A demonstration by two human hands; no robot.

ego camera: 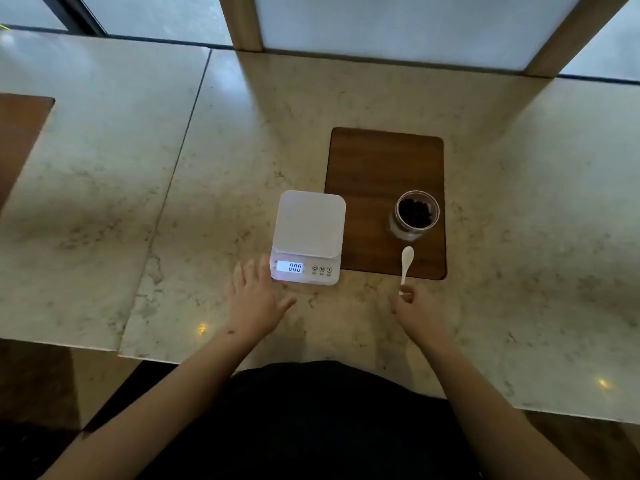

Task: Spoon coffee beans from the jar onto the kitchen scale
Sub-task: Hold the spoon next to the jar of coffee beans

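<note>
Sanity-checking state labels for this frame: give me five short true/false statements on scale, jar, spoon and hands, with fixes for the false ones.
1. The scale has beans on its platform. False: the platform is bare and the display reads zero.
2. The right hand holds the white spoon by its handle end. True.
3. The jar is closed with a lid. False: it is open, with dark beans visible inside.
4. The jar stands on the wooden board. True.
5. The left hand grips the jar. False: it is open, fingers spread, beside the scale's near left corner.
</note>
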